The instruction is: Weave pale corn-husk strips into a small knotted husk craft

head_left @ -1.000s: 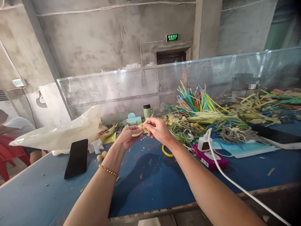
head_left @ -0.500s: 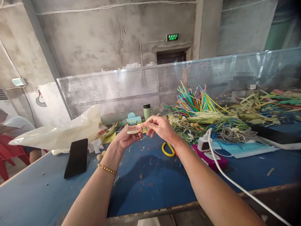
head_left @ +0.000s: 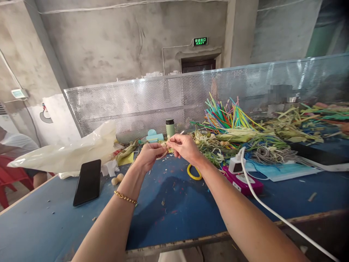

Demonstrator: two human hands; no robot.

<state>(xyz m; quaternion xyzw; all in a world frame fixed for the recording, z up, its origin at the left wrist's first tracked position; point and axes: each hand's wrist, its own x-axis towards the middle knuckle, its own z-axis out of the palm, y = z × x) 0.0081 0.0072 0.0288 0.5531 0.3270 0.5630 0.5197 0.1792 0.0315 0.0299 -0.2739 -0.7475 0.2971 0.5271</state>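
Over the table's middle, my left hand (head_left: 151, 154) pinches a small pale piece of what looks like corn husk (head_left: 164, 145) between thumb and fingers. From the other side, my right hand (head_left: 185, 147) grips the same piece with its fingertips, which meet those of the left. A short end of it stands up above the fingers; most is hidden by them. Behind the hands is a green bottle (head_left: 170, 128) with a black lid. Below the right wrist lie yellow scissor-like handles (head_left: 194, 172), partly covered by the arm.
Left are a black phone (head_left: 87, 182), wooden balls (head_left: 117, 179) and a plastic bag (head_left: 68, 154). Right are colourful pipe cleaners (head_left: 229, 114), a husk heap (head_left: 291, 125), a purple power strip (head_left: 247, 183) and a white cable (head_left: 272, 211). Behind stands a perforated metal screen (head_left: 136, 102); a person (head_left: 16, 145) sits far left.
My left hand has turned from an open palm-up pose and closed its fingers on the pale piece. The long pale strip across its palm no longer shows. My right hand stays nearly in place.
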